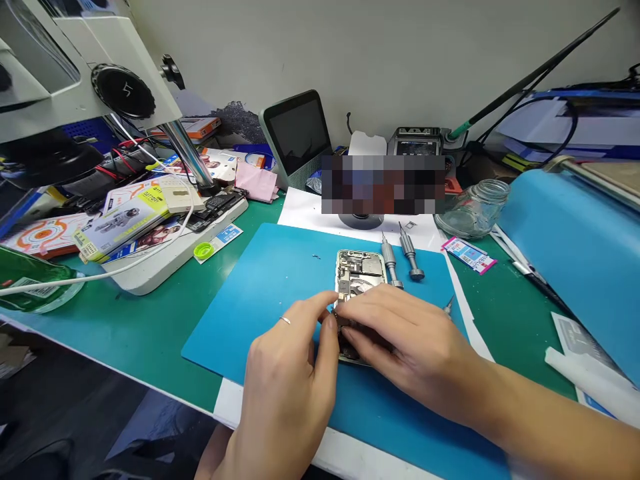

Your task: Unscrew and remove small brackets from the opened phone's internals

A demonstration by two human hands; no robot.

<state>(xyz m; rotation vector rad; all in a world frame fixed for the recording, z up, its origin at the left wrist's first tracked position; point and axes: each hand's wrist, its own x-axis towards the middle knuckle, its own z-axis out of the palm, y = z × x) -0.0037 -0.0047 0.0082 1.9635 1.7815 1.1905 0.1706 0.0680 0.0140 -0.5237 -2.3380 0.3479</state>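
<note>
An opened phone (360, 272) with its inner boards showing lies on a blue work mat (260, 293). My left hand (287, 373), with a ring on one finger, pinches at the phone's lower left edge with thumb and forefinger. My right hand (405, 340) lies over the phone's lower half, fingers curled down onto the inside parts. The fingertips of both hands meet over the phone's middle. What they pinch is too small to make out. Two grey screwdrivers (400, 257) lie just right of the phone's top.
A microscope (75, 60) on a white base (165, 260) stands at the left with boxes and cables. A small screen (297, 137), a glass jar (475, 207), a green bottle (30, 280), tweezers (525, 267) and a rolled blue mat (575, 253) surround the work area.
</note>
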